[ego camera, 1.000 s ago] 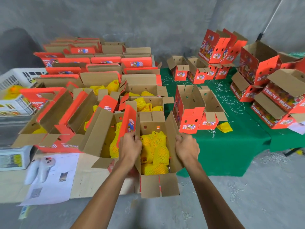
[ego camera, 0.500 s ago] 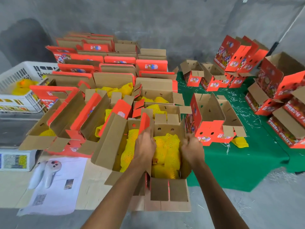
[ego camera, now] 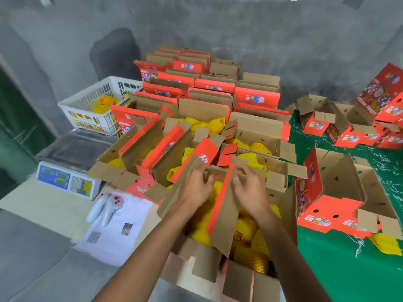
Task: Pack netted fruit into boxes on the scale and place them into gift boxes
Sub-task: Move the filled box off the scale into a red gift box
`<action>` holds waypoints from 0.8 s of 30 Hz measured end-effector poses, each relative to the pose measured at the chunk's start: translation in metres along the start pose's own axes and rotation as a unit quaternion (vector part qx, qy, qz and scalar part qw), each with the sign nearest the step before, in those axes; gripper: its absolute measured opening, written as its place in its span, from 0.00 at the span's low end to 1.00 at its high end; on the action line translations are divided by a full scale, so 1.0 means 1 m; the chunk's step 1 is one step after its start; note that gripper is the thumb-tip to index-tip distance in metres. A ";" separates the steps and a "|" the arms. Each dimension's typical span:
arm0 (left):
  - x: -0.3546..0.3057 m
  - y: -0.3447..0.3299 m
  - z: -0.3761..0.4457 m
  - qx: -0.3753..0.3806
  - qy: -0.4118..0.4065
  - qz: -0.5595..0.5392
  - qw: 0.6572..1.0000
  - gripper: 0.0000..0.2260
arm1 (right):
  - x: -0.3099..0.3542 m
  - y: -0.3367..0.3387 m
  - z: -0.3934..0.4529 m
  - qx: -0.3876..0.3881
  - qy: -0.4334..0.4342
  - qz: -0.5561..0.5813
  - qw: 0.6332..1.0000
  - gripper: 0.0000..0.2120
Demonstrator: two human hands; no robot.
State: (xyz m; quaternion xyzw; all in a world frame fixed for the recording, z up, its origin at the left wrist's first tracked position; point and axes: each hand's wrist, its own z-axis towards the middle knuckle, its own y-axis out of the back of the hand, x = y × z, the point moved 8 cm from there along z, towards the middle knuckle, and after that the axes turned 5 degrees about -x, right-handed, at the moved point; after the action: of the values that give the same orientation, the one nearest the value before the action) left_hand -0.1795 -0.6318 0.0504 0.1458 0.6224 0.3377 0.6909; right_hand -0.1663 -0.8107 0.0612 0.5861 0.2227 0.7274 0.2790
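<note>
Head view looks down on an open box [ego camera: 281, 216] at the near table edge, low and centre in the frame, filled with netted yellow fruit [ego camera: 246, 225]. One long flap [ego camera: 226, 212], red outside and brown inside, stands up across the middle of the box. Both hands meet at its far end: the left hand [ego camera: 197, 188] has its fingers [ego camera: 207, 174] curled on cardboard at about 11 o'clock from the flap's middle, and the right hand [ego camera: 250, 190] pinches the flap's top edge at about 1 o'clock, though motion blur hides the exact hold. Short end flaps hang out from the box at 6 o'clock. From 10 to 12 o'clock more open boxes [ego camera: 152, 149] crowd the table, several showing yellow fruit, and behind them lie rows of boxes with red lids. At 3 o'clock an empty red box [ego camera: 340, 192] sits tipped on a green cloth [ego camera: 349, 269], with a loose netted piece [ego camera: 386, 244] just beside it; further red boxes stand at 2 o'clock. At 9 o'clock are a scale [ego camera: 67, 168], a white controller [ego camera: 106, 207] resting on printed paper [ego camera: 117, 232], and farther back a white crate [ego camera: 98, 103] holding fruit.
</note>
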 end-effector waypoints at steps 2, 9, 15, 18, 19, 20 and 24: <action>0.009 0.014 0.010 -0.014 -0.001 0.009 1.000 0.10 | 0.011 -0.014 0.009 0.008 0.018 0.015 1.000 0.16; 0.039 0.057 0.064 -0.045 -0.015 0.010 0.999 0.11 | 0.043 -0.066 0.054 0.042 0.041 0.017 0.998 0.16; 0.075 0.094 0.161 -0.056 -0.048 -0.007 0.997 0.11 | 0.078 -0.104 0.133 0.023 0.077 -0.030 0.996 0.14; 0.096 0.103 0.223 -0.028 -0.062 0.007 0.998 0.12 | 0.081 -0.125 0.179 0.019 0.047 -0.061 0.997 0.15; 0.103 0.102 0.244 -0.014 -0.059 0.021 0.998 0.13 | 0.079 -0.132 0.193 0.024 0.037 -0.075 0.996 0.16; 0.110 0.100 0.264 -0.001 -0.051 0.038 0.998 0.14 | 0.078 -0.139 0.207 0.028 0.031 -0.086 0.995 0.16; 0.128 0.076 0.325 0.073 -0.055 0.076 0.993 0.14 | 0.072 -0.156 0.254 0.035 0.024 -0.117 0.992 0.16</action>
State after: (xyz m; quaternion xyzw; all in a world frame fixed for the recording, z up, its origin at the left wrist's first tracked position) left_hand 0.1096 -0.4219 0.0592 0.2613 0.5937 0.3340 0.6839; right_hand 0.0928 -0.6473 0.0663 0.5479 0.3218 0.6952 0.3361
